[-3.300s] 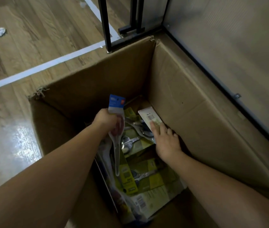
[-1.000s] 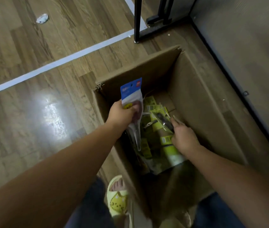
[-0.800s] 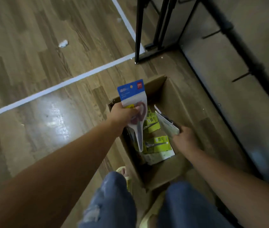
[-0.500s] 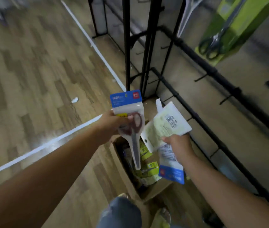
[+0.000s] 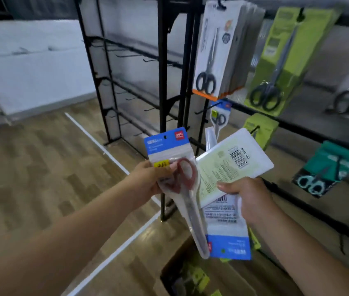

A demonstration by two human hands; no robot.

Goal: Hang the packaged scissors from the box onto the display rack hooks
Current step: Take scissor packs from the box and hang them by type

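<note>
Red-handled scissors pkg (image 5: pixel 174 178), clear w/ blue header, in left hand (image 5: pixel 148 180).

Both hands are rising out of the cardboard box (image 5: pixel 182 272), which is sliding down to the lower centre of the frame. The left hand (image 5: pixel 148 180) is carrying the red-handled scissors pack (image 5: pixel 178 178) up to mid-frame. The right hand (image 5: pixel 248 197) is now gripping two packs, a white-backed pack (image 5: pixel 231 163) and a blue-edged pack (image 5: pixel 227 236), lifted from the box. The display rack (image 5: pixel 169 67) with hanging scissors is coming into view across the upper right.
</note>
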